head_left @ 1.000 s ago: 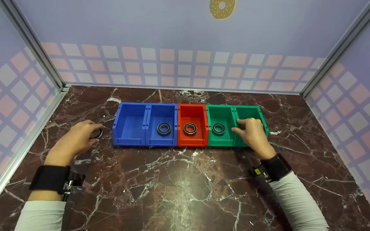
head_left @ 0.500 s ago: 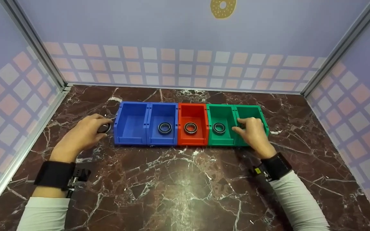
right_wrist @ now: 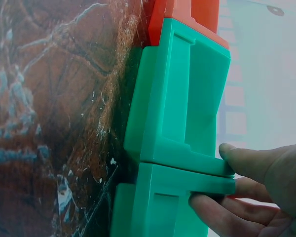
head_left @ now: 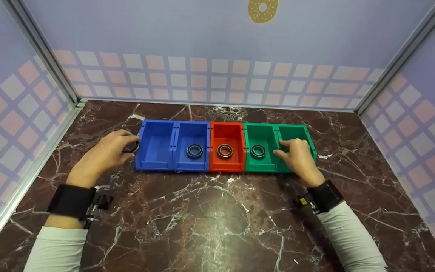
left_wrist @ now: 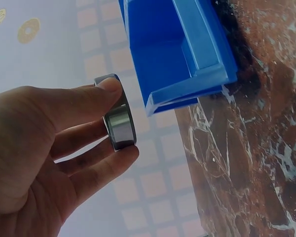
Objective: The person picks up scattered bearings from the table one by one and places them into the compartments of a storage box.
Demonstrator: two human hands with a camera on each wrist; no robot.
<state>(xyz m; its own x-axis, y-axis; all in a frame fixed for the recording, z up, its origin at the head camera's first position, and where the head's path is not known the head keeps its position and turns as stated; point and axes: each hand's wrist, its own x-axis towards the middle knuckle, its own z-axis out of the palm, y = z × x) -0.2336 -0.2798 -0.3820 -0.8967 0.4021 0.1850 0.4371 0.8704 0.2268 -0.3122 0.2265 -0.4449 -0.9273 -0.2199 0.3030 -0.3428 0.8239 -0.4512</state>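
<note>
My left hand [head_left: 106, 155] pinches a ball bearing [left_wrist: 121, 126] between thumb and fingers, with the ring on edge. It is at the left side of the leftmost blue bin [head_left: 158, 145], just outside its wall. My right hand [head_left: 297, 155] straddles the divider between the two green bins, thumb on one side and fingers on the other, gripping the rightmost green bin [right_wrist: 170, 190]. One bearing [head_left: 195, 157] lies in the second blue bin, another [head_left: 224, 157] in the red bin [head_left: 226, 132], and a third [head_left: 258, 157] in the left green bin [head_left: 259, 132].
The bins stand side by side in one row on a dark marbled tabletop [head_left: 187, 219]. A tiled-pattern back wall [head_left: 217, 41] and two side walls enclose the table. Both wrists wear black straps with small cameras.
My left hand has moved right with the bearing, from over the bare tabletop to the leftmost blue bin's side. My right hand has stayed at the green bins.
</note>
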